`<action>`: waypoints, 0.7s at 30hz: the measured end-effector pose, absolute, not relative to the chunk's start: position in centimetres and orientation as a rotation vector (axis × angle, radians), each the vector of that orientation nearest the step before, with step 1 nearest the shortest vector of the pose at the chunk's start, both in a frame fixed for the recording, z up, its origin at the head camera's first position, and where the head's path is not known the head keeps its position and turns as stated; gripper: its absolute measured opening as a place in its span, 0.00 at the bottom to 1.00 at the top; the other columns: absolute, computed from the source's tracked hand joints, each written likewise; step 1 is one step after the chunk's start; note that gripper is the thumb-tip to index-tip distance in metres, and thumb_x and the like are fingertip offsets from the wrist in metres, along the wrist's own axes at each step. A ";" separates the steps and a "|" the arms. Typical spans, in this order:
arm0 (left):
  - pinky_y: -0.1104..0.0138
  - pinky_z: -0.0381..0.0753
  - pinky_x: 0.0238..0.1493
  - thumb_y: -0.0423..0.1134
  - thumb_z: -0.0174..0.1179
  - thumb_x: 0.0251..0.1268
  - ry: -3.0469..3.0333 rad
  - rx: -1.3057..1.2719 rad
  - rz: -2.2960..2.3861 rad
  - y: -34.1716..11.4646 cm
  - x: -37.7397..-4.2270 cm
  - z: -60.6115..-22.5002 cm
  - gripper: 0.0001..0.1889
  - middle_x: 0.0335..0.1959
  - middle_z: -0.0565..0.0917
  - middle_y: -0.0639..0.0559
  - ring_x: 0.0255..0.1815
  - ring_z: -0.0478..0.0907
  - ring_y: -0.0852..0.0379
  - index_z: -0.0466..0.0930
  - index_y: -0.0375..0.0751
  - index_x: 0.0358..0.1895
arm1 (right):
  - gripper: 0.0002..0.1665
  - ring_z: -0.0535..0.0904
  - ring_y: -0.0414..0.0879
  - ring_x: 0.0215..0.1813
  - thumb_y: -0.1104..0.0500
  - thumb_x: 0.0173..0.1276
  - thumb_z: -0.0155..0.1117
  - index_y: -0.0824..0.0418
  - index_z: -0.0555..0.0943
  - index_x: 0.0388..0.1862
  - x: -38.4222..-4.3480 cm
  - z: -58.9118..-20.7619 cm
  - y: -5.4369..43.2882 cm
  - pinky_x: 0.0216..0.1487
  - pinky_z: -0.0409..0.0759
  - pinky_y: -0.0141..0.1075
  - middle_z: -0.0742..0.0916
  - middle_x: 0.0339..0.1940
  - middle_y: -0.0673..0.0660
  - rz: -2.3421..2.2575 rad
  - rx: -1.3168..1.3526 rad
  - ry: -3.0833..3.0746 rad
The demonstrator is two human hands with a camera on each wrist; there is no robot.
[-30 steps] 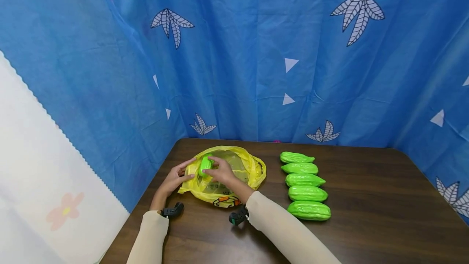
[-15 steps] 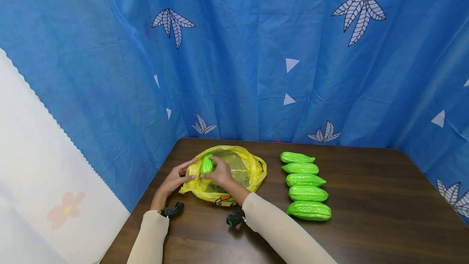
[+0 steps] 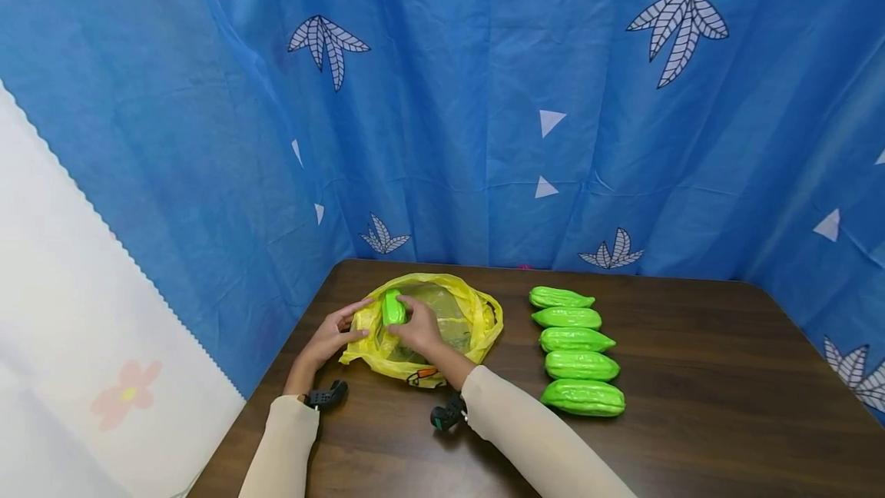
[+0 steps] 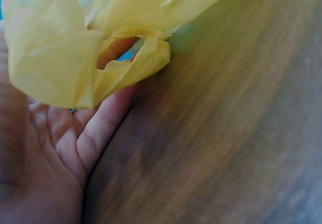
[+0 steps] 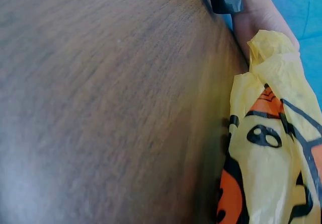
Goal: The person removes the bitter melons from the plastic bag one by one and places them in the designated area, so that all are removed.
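Observation:
A crumpled yellow plastic bag [image 3: 484, 329] lies on the table at the left, its mouth spread wide. My left hand [image 3: 328, 343] holds the bag's left rim; in the left wrist view, yellow film [image 4: 55, 48] drapes over its fingers. My right hand [image 3: 418, 329] reaches over the mouth and grips a bright green, ridged gourd [image 3: 394, 309], which looks like a bitter gourd, upright just inside the left part of the bag. The gourd's lower end is hidden. In the right wrist view, the bag's printed side [image 5: 266, 158] covers the right hand's work.
Several similar green gourds [image 3: 579, 365] lie in a column on the dark wooden table [image 3: 719, 375], right of the bag. A blue patterned curtain [image 3: 442, 137] hangs behind and around the table. White cloth [image 3: 55, 329] hangs at the left.
My right hand has shifted the gourd slightly rightward inside the bag mouth. The left hand stays on the rim, and the column of gourds has not moved.

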State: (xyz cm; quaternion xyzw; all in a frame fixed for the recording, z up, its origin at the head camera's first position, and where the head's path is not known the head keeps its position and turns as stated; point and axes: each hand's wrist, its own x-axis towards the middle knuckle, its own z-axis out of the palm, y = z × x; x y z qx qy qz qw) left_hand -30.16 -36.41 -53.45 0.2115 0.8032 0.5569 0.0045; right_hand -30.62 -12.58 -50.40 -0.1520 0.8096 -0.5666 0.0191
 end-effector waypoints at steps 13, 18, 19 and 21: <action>0.68 0.75 0.58 0.32 0.63 0.71 2.536 0.634 1.733 -36.4 -30.2 -53.6 0.33 0.78 0.63 0.40 0.72 0.64 0.34 0.65 0.41 0.77 | 0.36 0.86 0.58 0.34 0.66 0.64 0.70 0.54 0.76 0.72 -30.5 -50.1 -10.9 0.31 0.85 0.43 0.83 0.56 0.66 -1.872 -0.336 2.258; 0.62 0.74 0.61 0.32 0.63 0.71 2.552 0.607 1.726 -36.4 -30.2 -53.6 0.33 0.78 0.63 0.41 0.74 0.62 0.34 0.65 0.41 0.77 | 0.34 0.85 0.59 0.31 0.63 0.66 0.69 0.51 0.77 0.72 -30.4 -49.8 -10.3 0.31 0.84 0.44 0.82 0.58 0.65 -1.870 -0.328 2.251; 0.60 0.74 0.61 0.33 0.63 0.71 2.557 0.604 1.723 -36.4 -30.2 -53.6 0.33 0.78 0.63 0.41 0.74 0.62 0.34 0.65 0.42 0.78 | 0.34 0.85 0.59 0.31 0.63 0.66 0.69 0.51 0.77 0.72 -30.4 -49.8 -10.2 0.32 0.84 0.44 0.82 0.58 0.65 -1.869 -0.330 2.253; 0.56 0.73 0.62 0.33 0.63 0.71 2.565 0.601 1.717 -36.5 -30.3 -53.7 0.33 0.78 0.63 0.41 0.74 0.62 0.34 0.65 0.42 0.78 | 0.34 0.85 0.58 0.32 0.63 0.66 0.70 0.51 0.77 0.71 -30.4 -49.8 -10.0 0.32 0.84 0.44 0.82 0.58 0.65 -1.866 -0.331 2.262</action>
